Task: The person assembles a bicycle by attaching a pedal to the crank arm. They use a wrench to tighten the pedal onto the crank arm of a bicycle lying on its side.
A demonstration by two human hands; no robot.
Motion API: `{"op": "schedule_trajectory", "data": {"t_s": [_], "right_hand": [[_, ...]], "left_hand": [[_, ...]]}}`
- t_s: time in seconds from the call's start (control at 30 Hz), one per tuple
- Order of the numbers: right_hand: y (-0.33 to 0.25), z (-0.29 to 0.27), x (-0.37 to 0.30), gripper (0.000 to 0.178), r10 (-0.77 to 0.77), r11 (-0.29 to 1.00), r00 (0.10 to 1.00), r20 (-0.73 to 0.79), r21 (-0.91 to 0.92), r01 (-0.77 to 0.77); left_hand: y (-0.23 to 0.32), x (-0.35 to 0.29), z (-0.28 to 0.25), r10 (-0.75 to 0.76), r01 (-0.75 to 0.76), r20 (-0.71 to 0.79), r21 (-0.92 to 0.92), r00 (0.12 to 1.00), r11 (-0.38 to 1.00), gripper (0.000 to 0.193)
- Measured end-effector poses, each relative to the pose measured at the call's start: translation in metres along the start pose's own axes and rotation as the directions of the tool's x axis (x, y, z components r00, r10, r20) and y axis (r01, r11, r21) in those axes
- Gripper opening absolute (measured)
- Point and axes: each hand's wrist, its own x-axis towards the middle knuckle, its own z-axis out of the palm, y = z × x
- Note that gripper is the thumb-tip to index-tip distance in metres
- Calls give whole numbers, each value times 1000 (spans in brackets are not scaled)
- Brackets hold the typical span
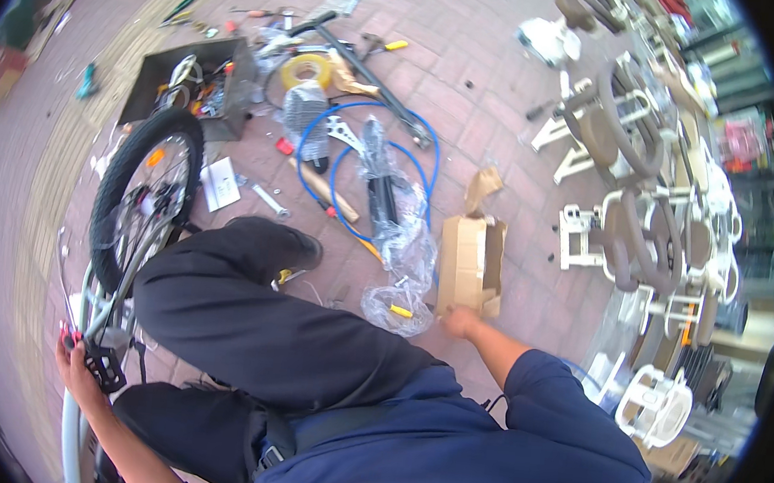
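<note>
My right hand (461,322) is closed at the near corner of an open cardboard box (464,257), its fingertips partly hidden. At the far left, my left hand (74,371) is closed against a bicycle, beside a black pedal (105,368). A small red part shows by its fingertips, but I cannot make out what it grips. The bicycle's wheel (106,208), with a black tyre and orange reflector, stands beyond that hand. Left of the box lies crumpled clear plastic wrap (408,243) with a yellow-handled piece (401,312) on it.
A metal toolbox (234,90) full of small parts stands beyond the wheel. Around it lie a blue hose (436,168), a roll of yellow tape (306,71), a wrapped part (305,110), a wrench (271,201) and white paper (220,185). Several brown-and-white seats (632,231) line the right side.
</note>
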Motion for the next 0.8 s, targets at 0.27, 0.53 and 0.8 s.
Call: {"op": "schedule_trajectory", "data": {"t_s": [0.27, 0.53, 0.8], "right_hand": [[87, -10, 50, 57, 131, 986, 929, -345, 142, -86], [-19, 111, 108, 51, -20, 966, 996, -85, 255, 41], [-27, -32, 128, 21, 114, 366, 964, -242, 912, 186]], "left_hand": [[3, 15, 7, -67, 71, -80, 55, 995, 996, 39], [10, 19, 9, -61, 61, -76, 5, 995, 998, 32], [3, 15, 5, -62, 61, -129, -6, 990, 998, 32]]}}
